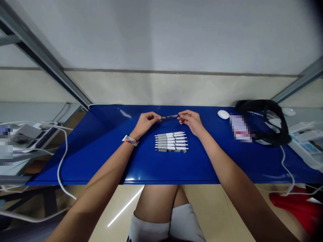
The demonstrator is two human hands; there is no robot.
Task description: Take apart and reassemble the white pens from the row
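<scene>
My left hand [147, 121] and my right hand [191, 120] hold one dark pen [170, 116] between them, each pinching an end, a little above the blue table [106, 148]. The pen lies level, near the table's far edge. Just in front of my hands several white pens [171, 141] lie side by side in a neat row on the table. A colourful band [130, 140] sits on my left wrist.
A white mouse [223, 114] and a black strap or headset [267, 121] lie at the far right of the table. White cables [62, 158] hang off the left edge. Metal frame bars [45, 57] rise at both sides. A red object [297, 205] lies on the floor at right.
</scene>
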